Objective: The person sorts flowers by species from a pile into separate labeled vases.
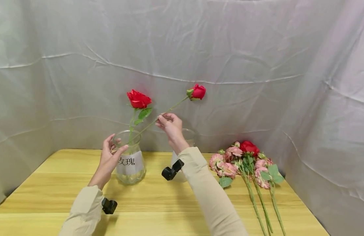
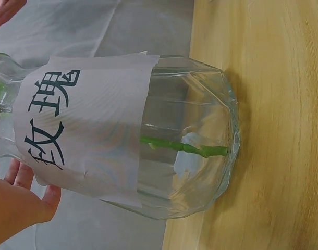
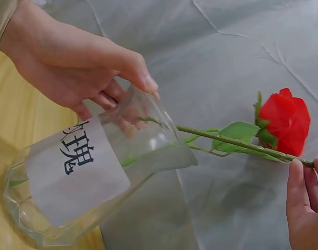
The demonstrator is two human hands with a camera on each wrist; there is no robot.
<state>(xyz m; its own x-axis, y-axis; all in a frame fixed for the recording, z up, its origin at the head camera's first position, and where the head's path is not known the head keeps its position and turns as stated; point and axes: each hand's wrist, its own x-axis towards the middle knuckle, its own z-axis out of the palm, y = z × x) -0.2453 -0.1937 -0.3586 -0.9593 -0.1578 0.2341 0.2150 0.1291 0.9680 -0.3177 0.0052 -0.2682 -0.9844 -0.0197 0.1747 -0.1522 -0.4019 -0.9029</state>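
Note:
My left hand point(image 1: 107, 158) holds the neck of a clear glass vase point(image 1: 131, 177) with a white label point(image 2: 91, 125) bearing black Chinese characters. One open red rose point(image 1: 139, 99) stands in this vase, its green stem end point(image 2: 211, 150) near the bottom. My right hand point(image 1: 172, 130) pinches the stem of another red rose point(image 1: 198, 92) between thumb and fingers. That stem slants down to the left, and its lower end is inside the vase mouth point(image 3: 172, 127). In the right wrist view, the held rose's bloom lies out of frame.
A second glass vase point(image 1: 189, 135) stands behind my right hand and forearm, partly hidden. On the table's right side lie pink flowers point(image 1: 229, 169) and a red rose point(image 1: 249, 147), their long stems point(image 1: 252, 203) pointing toward me. Grey cloth point(image 1: 244, 65) hangs around the wooden table point(image 1: 37, 196).

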